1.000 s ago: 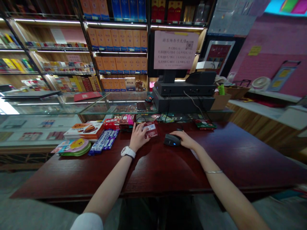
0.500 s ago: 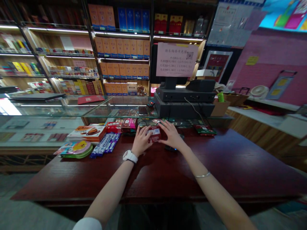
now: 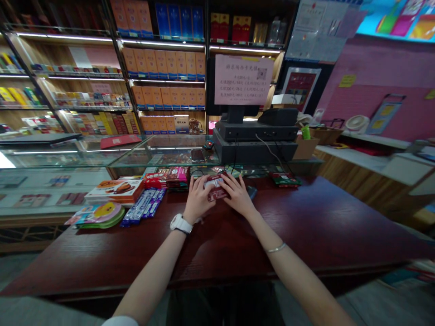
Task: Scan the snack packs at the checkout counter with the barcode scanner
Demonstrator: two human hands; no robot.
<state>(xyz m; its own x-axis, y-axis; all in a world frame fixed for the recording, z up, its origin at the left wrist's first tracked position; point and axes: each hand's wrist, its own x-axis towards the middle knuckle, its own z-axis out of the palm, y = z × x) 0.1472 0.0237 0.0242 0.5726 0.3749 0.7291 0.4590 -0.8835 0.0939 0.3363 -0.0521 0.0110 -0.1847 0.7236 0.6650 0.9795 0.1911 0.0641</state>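
Observation:
Between my two hands is a dark red packet (image 3: 216, 194) with a white label, its printed side towards me and a little tilted. My left hand (image 3: 200, 197), with a white watch on the wrist, grips its left side. Fingers of my right hand (image 3: 238, 194) lie over its right side and touch the label. To the left, red and pink snack packets (image 3: 175, 177) are stacked at the back of the table. Nearer lie purple-blue wrapped bars (image 3: 144, 206) and an orange and white box (image 3: 117, 190). A dark object (image 3: 251, 192) is partly hidden behind my right hand.
A monitor bearing a paper notice (image 3: 242, 80) stands on a black cash drawer (image 3: 254, 149) behind the table. Green packets (image 3: 285, 179) lie at the back right. At the left edge sit round colourful packs (image 3: 102, 215). A phone (image 3: 197, 155) rests on the glass counter (image 3: 159, 147).
The packet has tilted, and my right fingers have moved across its front onto the label. My left hand still grips it. The whole view has shifted slightly.

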